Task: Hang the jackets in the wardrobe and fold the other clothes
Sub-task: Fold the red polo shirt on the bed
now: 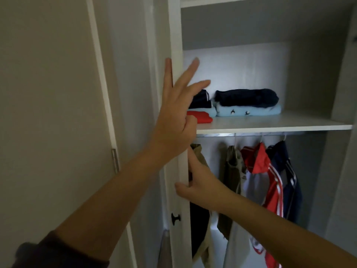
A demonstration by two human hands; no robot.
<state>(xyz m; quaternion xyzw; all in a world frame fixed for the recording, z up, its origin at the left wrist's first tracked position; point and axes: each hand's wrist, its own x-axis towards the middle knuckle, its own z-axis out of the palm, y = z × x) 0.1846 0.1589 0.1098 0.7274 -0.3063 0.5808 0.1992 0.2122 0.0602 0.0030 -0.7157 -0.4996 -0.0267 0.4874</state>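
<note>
The wardrobe stands open. Its white door [175, 35] shows edge-on at centre-left. My left hand [173, 120] lies against that edge with its fingers straight and spread. Lower down, my right hand [202, 184] grips the same edge, thumb on the outer face and fingers behind it. Several jackets hang from the rail [251, 134]: a tan one [199, 153], an olive one [231, 167], a red and white one [270, 180] and a navy one [289, 180]. On the shelf [270, 123] lie folded clothes: a dark navy piece [247, 97] on a light blue one [249, 111], and a red one [201, 117].
A black knob [175, 219] sits on the door below my right hand. A second white door [58, 93] with a metal hinge [115, 159] fills the left. The wardrobe's right wall [340, 171] closes off the hanging space.
</note>
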